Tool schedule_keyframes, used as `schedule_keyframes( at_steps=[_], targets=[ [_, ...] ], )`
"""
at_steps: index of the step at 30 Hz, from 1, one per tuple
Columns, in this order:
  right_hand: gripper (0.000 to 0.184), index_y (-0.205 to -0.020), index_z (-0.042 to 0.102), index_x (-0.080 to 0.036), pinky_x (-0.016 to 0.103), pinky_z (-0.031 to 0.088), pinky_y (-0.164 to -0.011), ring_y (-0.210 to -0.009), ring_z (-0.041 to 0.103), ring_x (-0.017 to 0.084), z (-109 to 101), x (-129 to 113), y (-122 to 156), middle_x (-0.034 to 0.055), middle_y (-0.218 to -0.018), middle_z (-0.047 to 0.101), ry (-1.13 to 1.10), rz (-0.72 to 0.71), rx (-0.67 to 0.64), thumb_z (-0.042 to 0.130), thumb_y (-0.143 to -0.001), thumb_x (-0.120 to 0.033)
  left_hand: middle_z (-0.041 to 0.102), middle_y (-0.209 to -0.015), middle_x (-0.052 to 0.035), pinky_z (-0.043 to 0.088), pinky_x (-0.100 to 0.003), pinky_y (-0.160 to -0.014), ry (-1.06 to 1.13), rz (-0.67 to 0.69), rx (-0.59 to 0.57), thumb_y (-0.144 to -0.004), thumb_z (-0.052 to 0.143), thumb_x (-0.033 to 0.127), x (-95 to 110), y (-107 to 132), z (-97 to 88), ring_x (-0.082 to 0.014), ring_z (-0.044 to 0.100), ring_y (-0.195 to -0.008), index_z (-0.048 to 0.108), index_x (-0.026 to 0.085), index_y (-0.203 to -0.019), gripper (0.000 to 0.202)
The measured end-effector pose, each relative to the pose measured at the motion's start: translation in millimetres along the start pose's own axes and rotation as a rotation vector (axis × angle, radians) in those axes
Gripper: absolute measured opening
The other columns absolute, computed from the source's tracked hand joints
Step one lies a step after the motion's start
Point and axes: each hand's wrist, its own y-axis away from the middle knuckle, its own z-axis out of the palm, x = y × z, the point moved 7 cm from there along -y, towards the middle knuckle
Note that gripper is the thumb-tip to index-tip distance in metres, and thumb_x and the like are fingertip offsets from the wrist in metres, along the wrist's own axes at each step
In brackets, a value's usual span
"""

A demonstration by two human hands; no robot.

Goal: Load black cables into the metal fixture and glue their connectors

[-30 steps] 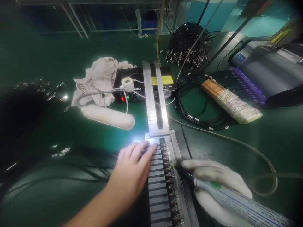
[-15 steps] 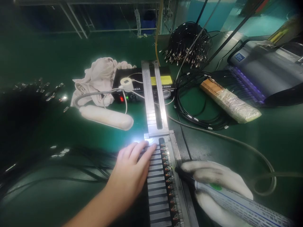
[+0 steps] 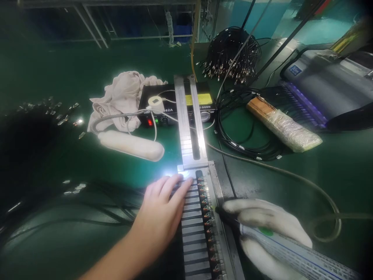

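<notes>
A slotted metal jig (image 3: 194,235) runs up the middle, holding a row of black cables side by side. Stripped wire ends and small connectors (image 3: 208,221) line its right edge. My bare left hand (image 3: 163,202) lies over the jig's upper left side, its fingers stretched across the top cables. In a white glove, my right hand (image 3: 268,221) is wrapped round a pale printed glue tube (image 3: 291,249) with a black nozzle (image 3: 227,217). The nozzle's tip is at the jig's right rail, close to the wire ends.
Behind the jig stands a black controller box (image 3: 166,118) with a metal slide over it. A white lamp (image 3: 131,146) and a crumpled cloth (image 3: 122,93) lie left. Coiled cables (image 3: 233,50), a wrapped block (image 3: 285,124) and a purple-lit machine (image 3: 326,85) are right.
</notes>
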Motion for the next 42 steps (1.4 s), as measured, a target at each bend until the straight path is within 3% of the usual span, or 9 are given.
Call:
schedule_keyframes(
  at_steps=[13, 22, 37, 42],
  targets=[
    [0.023, -0.102, 0.064, -0.018, 0.038, 0.065, -0.079, -0.095, 0.073, 0.028, 2, 6, 4, 0.0126, -0.109, 0.073, -0.004, 0.018, -0.010, 0.069, -0.079, -0.014, 0.054, -0.133, -0.0122, 0.045, -0.047, -0.092, -0.010, 0.013, -0.025, -0.098, 0.038, 0.013, 1, -2, -3.5, -0.0294, 0.049, -0.117, 0.046, 0.021, -0.141, 0.044],
    [0.025, -0.103, 0.063, -0.018, 0.036, 0.065, -0.080, -0.097, 0.073, 0.026, -6, -7, 11, 0.0107, -0.110, 0.073, 0.087, -0.006, 0.004, 0.064, -0.081, -0.008, 0.057, -0.128, -0.0143, 0.047, -0.046, -0.089, -0.025, 0.047, -0.009, -0.097, 0.041, 0.011, 7, -6, -8.8, -0.0297, 0.051, -0.114, 0.050, 0.015, -0.137, 0.041],
    [0.018, -0.098, 0.064, -0.017, 0.036, 0.066, -0.072, -0.085, 0.076, 0.027, 1, -9, 6, 0.0125, -0.100, 0.076, 0.077, -0.047, -0.012, 0.064, -0.081, -0.013, 0.056, -0.130, -0.0139, 0.047, -0.047, -0.091, -0.018, 0.036, -0.024, -0.097, 0.040, 0.011, 5, -6, -8.1, -0.0292, 0.050, -0.116, 0.048, 0.017, -0.138, 0.042],
    [0.023, -0.100, 0.064, -0.019, 0.037, 0.065, -0.073, -0.086, 0.075, 0.027, -1, -7, 11, 0.0109, -0.101, 0.076, 0.085, -0.036, -0.008, 0.065, -0.079, -0.011, 0.056, -0.130, -0.0141, 0.046, -0.046, -0.090, -0.016, 0.034, -0.023, -0.097, 0.041, 0.009, 5, -5, -7.6, -0.0290, 0.051, -0.115, 0.049, 0.017, -0.138, 0.042]
  ],
)
